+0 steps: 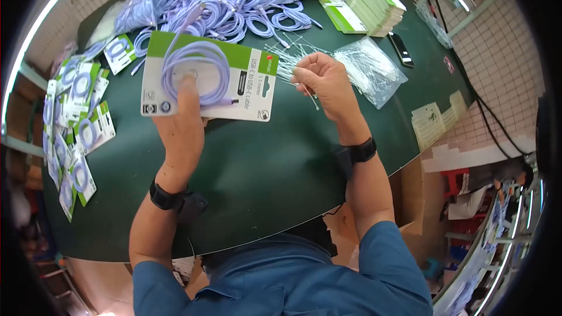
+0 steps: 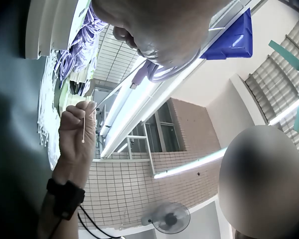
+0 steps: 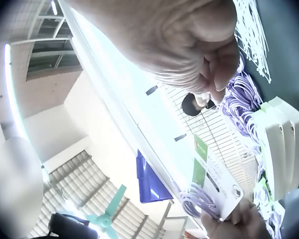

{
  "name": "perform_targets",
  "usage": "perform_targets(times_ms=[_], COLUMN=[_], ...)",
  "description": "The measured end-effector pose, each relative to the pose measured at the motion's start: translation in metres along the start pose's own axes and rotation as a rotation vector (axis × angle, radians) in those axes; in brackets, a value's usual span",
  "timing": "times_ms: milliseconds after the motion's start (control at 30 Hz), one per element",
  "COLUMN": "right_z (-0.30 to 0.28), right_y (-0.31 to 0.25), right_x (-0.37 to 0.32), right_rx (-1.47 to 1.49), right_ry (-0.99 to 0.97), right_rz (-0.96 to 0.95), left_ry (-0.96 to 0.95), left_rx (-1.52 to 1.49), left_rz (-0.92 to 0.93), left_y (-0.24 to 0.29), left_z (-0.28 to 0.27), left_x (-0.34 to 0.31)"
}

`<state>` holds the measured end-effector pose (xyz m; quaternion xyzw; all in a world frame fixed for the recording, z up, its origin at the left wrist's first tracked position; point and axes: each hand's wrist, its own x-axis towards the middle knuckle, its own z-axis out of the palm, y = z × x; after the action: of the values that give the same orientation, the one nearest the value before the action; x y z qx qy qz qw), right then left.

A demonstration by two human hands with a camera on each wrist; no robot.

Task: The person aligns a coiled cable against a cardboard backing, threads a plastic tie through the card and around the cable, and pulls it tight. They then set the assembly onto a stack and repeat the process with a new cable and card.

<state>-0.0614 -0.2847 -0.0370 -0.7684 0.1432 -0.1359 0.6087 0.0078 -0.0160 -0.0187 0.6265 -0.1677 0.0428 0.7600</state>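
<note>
My left hand (image 1: 186, 118) holds a white and green packaging card (image 1: 246, 76) printed "USB-C to USB-C Cable" above the dark green table (image 1: 257, 169), its thumb pressing a coiled lilac cable (image 1: 202, 64) onto the card. My right hand (image 1: 323, 79) is to the right of the card, fingers curled, pinching a thin white cable tie (image 1: 310, 95). The tie (image 2: 83, 130) also shows in the left wrist view, held upright in the right hand (image 2: 78, 133). The right wrist view shows the card (image 3: 217, 181) with the cable (image 3: 199, 201) in the left hand (image 3: 234, 221).
A heap of loose lilac cables (image 1: 228, 0) lies at the table's far side. Clear bags of white ties (image 1: 369, 67) sit right of my right hand. Stacks of blank cards (image 1: 372, 3) and a phone (image 1: 400, 48) are at the far right; packed cards (image 1: 79, 117) lie along the left edge.
</note>
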Motion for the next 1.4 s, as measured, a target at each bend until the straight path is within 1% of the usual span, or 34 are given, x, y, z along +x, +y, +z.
perform_targets(times_ms=[67,100,133,200,233,333,367,467,500,567,600,633,667,733,767,800,900,933,1033,1133,1200,1300,1333,1400], right_z=[-0.004,-0.006,-0.007,-0.006,-0.006,-0.005,-0.004,-0.001,-0.001,0.003,0.007,0.009,0.012,0.017,0.018,0.017,0.012,0.012,0.016,0.021,0.025,0.029,0.031,0.032], right_y=[-0.002,-0.003,-0.005,-0.007,-0.007,-0.005,-0.006,-0.008,-0.009,-0.012,-0.015,-0.018,-0.021,-0.024,-0.025,-0.023,-0.018,-0.019,-0.021,-0.03,-0.032,-0.031,-0.031,-0.03], right_x=[-0.003,-0.003,-0.004,-0.005,-0.006,-0.007,-0.007,-0.01,-0.01,-0.013,-0.015,-0.016,-0.018,-0.022,-0.021,-0.02,-0.018,-0.017,-0.023,-0.028,-0.031,-0.033,-0.034,-0.035], right_rx=[0.345,0.513,0.529,0.571,0.59,0.634,0.645,0.677,0.687,0.708,0.738,0.767,0.751,0.633,0.573,0.557,0.364,0.36,0.249,0.223,0.213,0.012,0.02,-0.095], right_ry=[-0.05,-0.083,-0.054,-0.09,-0.116,-0.148,-0.167,-0.181,-0.192,-0.193,-0.196,-0.201,-0.215,-0.159,-0.132,-0.146,-0.257,-0.27,-0.23,-0.233,-0.239,-0.167,-0.169,-0.153], right_rz=[0.02,0.021,0.014,0.011,0.01,-0.013,-0.029,-0.016,-0.009,0.0,0.007,0.014,0.008,0.022,0.026,0.016,-0.081,-0.083,-0.056,-0.025,-0.007,-0.063,-0.061,-0.158], left_ry=[-0.002,-0.039,-0.066,-0.102,-0.118,-0.312,-0.318,-0.464,-0.459,-0.515,-0.533,-0.513,-0.545,-0.606,-0.582,-0.58,-0.57,-0.576,-0.6,-0.624,-0.642,-0.688,-0.688,-0.69], left_rx=[0.218,0.223,0.198,0.143,0.147,0.257,0.26,0.363,0.355,0.436,0.478,0.472,0.482,0.509,0.506,0.491,0.467,0.463,0.466,0.469,0.494,0.537,0.538,0.533], left_rz=[0.115,0.126,0.216,0.379,0.377,0.373,0.376,0.251,0.253,0.492,0.616,0.622,0.703,0.87,0.881,0.888,0.896,0.897,0.886,0.957,0.967,0.993,1.013,1.048], left_y=[-0.003,-0.004,-0.005,-0.008,-0.012,-0.022,-0.022,-0.024,-0.029,-0.045,-0.044,-0.041,-0.034,-0.014,-0.013,-0.014,-0.014,-0.013,-0.01,-0.01,-0.007,-0.003,-0.004,-0.007], left_z=[-0.003,-0.004,-0.004,-0.008,-0.013,-0.035,-0.039,-0.046,-0.048,-0.055,-0.051,-0.047,-0.043,-0.031,-0.029,-0.028,-0.026,-0.026,-0.027,-0.024,-0.024,-0.024,-0.023,-0.023], left_x=[-0.006,-0.007,-0.009,-0.016,-0.02,-0.03,-0.034,-0.048,-0.05,-0.05,-0.047,-0.046,-0.044,-0.038,-0.036,-0.036,-0.036,-0.036,-0.038,-0.039,-0.042,-0.043,-0.043,-0.044])
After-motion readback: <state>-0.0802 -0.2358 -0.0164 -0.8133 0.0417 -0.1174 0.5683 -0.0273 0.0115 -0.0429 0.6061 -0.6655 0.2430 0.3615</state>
